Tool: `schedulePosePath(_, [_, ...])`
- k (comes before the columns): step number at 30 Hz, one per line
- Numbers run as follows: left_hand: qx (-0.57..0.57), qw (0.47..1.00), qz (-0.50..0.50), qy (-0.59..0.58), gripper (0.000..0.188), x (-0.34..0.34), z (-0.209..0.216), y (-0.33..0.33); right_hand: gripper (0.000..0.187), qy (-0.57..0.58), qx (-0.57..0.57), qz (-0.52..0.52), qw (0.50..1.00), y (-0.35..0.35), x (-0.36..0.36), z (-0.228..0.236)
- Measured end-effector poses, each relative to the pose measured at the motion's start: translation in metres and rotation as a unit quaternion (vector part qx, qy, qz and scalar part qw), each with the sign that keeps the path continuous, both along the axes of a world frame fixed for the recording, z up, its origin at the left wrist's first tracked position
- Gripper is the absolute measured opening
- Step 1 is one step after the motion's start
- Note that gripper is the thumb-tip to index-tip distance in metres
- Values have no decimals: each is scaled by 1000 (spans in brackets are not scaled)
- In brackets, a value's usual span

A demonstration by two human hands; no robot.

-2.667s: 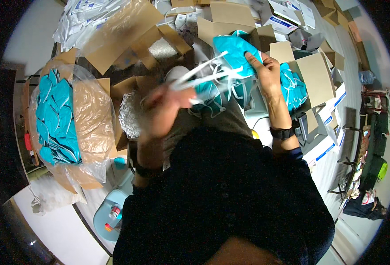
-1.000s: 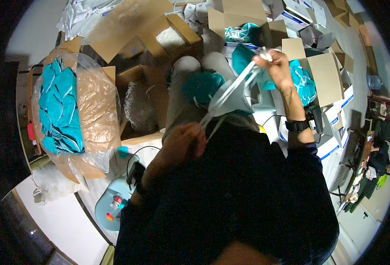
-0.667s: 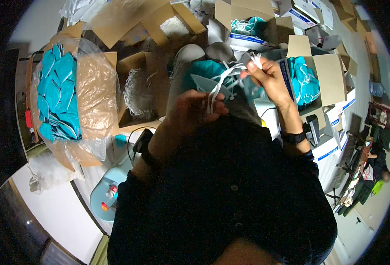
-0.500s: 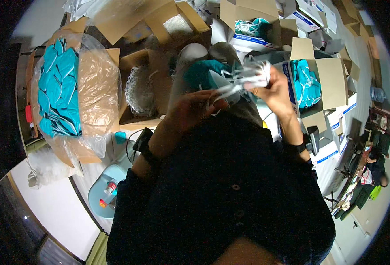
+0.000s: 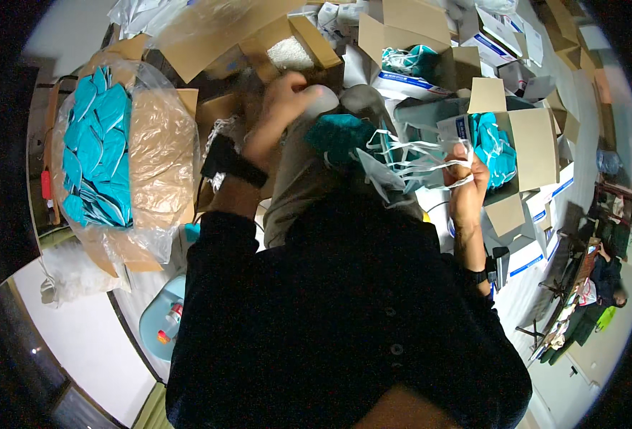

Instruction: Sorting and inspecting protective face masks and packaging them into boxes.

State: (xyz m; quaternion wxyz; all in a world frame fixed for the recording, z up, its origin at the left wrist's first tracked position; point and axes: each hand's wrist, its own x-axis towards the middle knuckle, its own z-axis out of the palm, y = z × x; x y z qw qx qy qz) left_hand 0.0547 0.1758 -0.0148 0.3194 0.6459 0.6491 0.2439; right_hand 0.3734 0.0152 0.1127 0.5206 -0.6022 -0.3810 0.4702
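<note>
My right hand [image 5: 466, 170] is closed around a bunch of white elastic straps [image 5: 419, 159], held up to the right of my lap. Below the straps hangs a pale, whitish piece [image 5: 381, 175], apparently the inner side of a mask. Over my legs lies a teal face mask [image 5: 339, 136]; whether its straps run to my right hand I cannot tell. My left hand [image 5: 285, 100], slightly blurred, is above my left knee with its fingers apart and nothing visible in them. Its nearest container is a carton with white small material [image 5: 288, 54].
On the left, a plastic-lined carton [image 5: 160, 154] holds many teal masks [image 5: 101, 143]. White straps [image 5: 219, 136] fill a box beside my left forearm. Strapped teal masks lie in open cartons at the right [image 5: 534, 139] and far side [image 5: 412, 25]. A blue stool [image 5: 157, 322] carries a bottle.
My left hand has left the straps and moved up and away to the far left. My right hand has shifted right and nearer, drawing the straps out into longer strands.
</note>
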Motion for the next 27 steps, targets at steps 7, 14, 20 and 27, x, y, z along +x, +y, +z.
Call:
schedulePosePath(7, [-70, 989, -126, 13, 35, 5, -4, -79, 17, 134, -22, -74, 988, 20, 44, 8])
schedulePosePath(14, [73, 968, -162, -177, 13, -4, 105, -70, 26, -32, 13, 85, 996, 47, 20, 31])
schedulePosePath(20, [81, 938, -211, -263, 15, 31, 152, -57, 25, -146, 72, 294, 942, 63, -39, 28])
schedulePosePath(27, [45, 932, -11, -361, 24, 52, 135, -77, 22, -57, 96, 159, 981, 72, -56, 44])
